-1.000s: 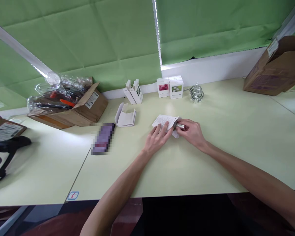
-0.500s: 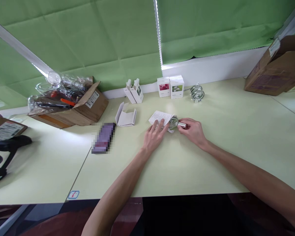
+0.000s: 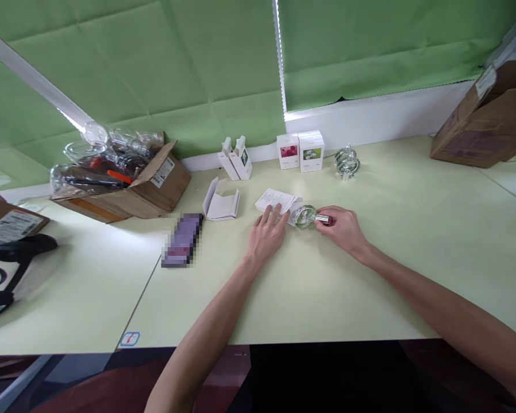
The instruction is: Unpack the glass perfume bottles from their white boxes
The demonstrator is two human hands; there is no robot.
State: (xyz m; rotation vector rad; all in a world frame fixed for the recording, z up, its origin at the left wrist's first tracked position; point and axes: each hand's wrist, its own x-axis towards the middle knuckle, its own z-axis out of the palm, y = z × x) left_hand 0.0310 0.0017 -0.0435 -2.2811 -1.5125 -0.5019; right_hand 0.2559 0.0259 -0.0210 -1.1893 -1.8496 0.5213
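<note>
My right hand [image 3: 343, 228] pinches the silver cap of a round clear glass perfume bottle [image 3: 303, 217], which lies on its side with the cap to the right. The round body is out in view, close against the open end of a small white box [image 3: 277, 199]. That box lies flat with small print on its upper face. My left hand [image 3: 267, 232] grips it from the near side, fingers over the print and its right part. Part of the box's open end is hidden by these fingers.
Two white boxes with flower pictures [image 3: 300, 152] stand at the back, beside a shiny coiled glass-like item [image 3: 347, 163]. Opened white cartons [image 3: 235, 160], an unfolded white box [image 3: 222, 206] and a pixelated phone-like item [image 3: 183, 241] are left. Cardboard boxes [image 3: 165, 182] flank both sides.
The bottle has come further out of the white box, moving slightly right with my right hand. My left hand and the box have shifted a little left.
</note>
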